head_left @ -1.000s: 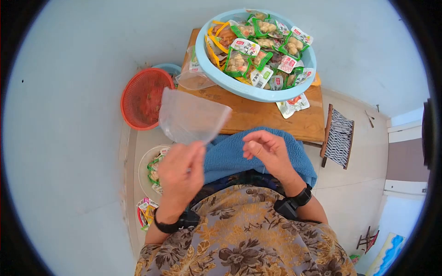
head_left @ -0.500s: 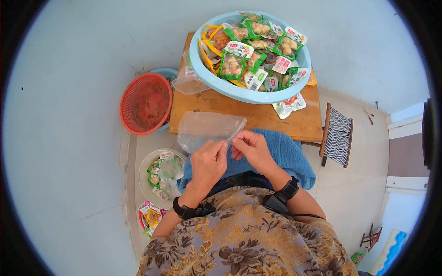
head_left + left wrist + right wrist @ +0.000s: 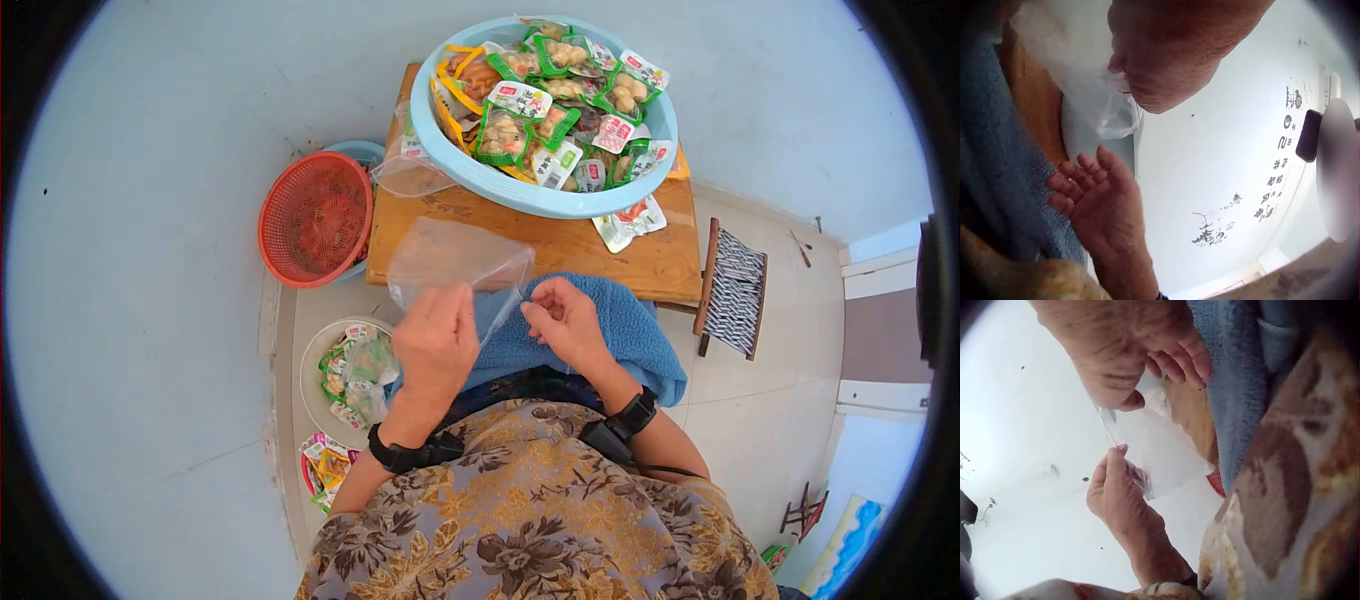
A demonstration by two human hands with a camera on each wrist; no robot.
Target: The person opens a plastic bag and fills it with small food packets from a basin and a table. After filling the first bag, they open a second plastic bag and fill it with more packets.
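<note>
My left hand (image 3: 437, 345) pinches the edge of a clear plastic bag (image 3: 455, 255), which spreads out flat and looks to have nothing in it. The pinch shows well in the right wrist view, where the left thumb and fingers (image 3: 1117, 469) grip the bag's rim. Beside the bag's right edge is my right hand (image 3: 567, 322), its fingertips close to the plastic. In the left wrist view that right hand (image 3: 1104, 206) shows its palm with loosely bent fingers around nothing. A blue towel (image 3: 620, 345) lies across the lap under both hands.
A light-blue basin (image 3: 545, 203) full of sealed snack packets stands on a wooden table (image 3: 650, 275). To the left are a red colander (image 3: 315, 215) and a pale bucket (image 3: 310, 385) holding packets. A woven folding stool (image 3: 735, 290) stands at right; a silvery packet (image 3: 628, 225) lies by the basin.
The bag swung in from the left and both hands met at its edge. Since then my left hand has risen slightly and moved left, while the right hand has drawn a little apart from it.
</note>
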